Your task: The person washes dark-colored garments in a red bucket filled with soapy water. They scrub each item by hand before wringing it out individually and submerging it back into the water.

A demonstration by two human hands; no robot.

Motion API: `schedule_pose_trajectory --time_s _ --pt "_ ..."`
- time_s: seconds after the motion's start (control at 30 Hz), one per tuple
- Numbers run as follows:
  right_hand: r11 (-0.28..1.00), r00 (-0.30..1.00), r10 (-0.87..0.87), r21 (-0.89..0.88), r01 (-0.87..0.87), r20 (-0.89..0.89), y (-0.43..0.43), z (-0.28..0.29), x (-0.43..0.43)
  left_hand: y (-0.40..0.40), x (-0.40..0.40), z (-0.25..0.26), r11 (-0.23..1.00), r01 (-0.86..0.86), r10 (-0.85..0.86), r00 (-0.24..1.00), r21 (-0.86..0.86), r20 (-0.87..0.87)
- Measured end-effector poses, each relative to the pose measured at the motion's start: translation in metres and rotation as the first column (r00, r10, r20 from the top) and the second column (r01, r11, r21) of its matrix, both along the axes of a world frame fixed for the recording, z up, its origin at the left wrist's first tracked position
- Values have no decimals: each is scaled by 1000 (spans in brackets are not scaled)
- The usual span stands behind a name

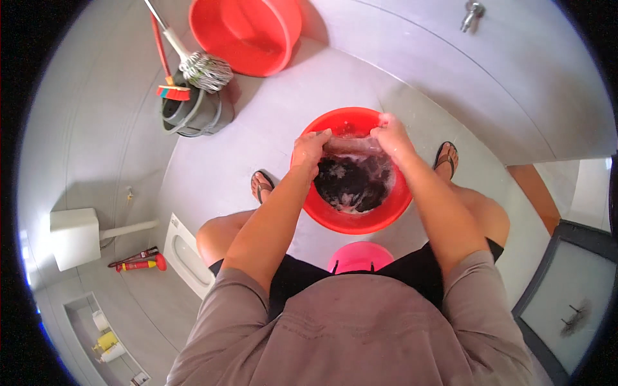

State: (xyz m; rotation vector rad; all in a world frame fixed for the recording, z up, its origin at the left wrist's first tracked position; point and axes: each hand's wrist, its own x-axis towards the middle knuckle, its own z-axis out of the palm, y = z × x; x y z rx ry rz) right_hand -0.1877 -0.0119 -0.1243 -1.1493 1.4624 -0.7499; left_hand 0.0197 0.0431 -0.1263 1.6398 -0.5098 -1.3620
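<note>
A red plastic basin [356, 227] stands on the floor between my feet. Dark wet cloth [350, 181] lies in foamy water inside it. Over the basin's far half, my left hand [310, 148] and my right hand [392, 135] grip the two ends of a wet, pale brownish piece of fabric [351, 145], stretched between them. The fabric looks thin and partly see-through, and its lower edge is hard to tell from the foam. My fingers are closed on it at both sides.
A pink plastic stool or tub [362, 258] is below me. At the upper left are a larger red basin [241, 62], a grey mop bucket [212, 113], a string mop [205, 72] and a red brush [174, 91]. A squat toilet [188, 255] is at left, a wall tap [472, 17] at upper right.
</note>
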Motion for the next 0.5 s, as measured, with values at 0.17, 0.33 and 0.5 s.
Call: schedule_pose_trajectory --time_s 0.17,0.33,0.5 --pt "923 921 379 36 -383 94 -12 77 -25 10 -6 75 994 -51 67 983 -95 170" --pt "644 700 550 -302 -703 -456 -6 123 -36 18 13 133 928 167 -204 976 -332 -78" --pt "635 682 452 -329 -699 -575 -9 125 -44 19 4 157 874 426 -396 903 -232 166"
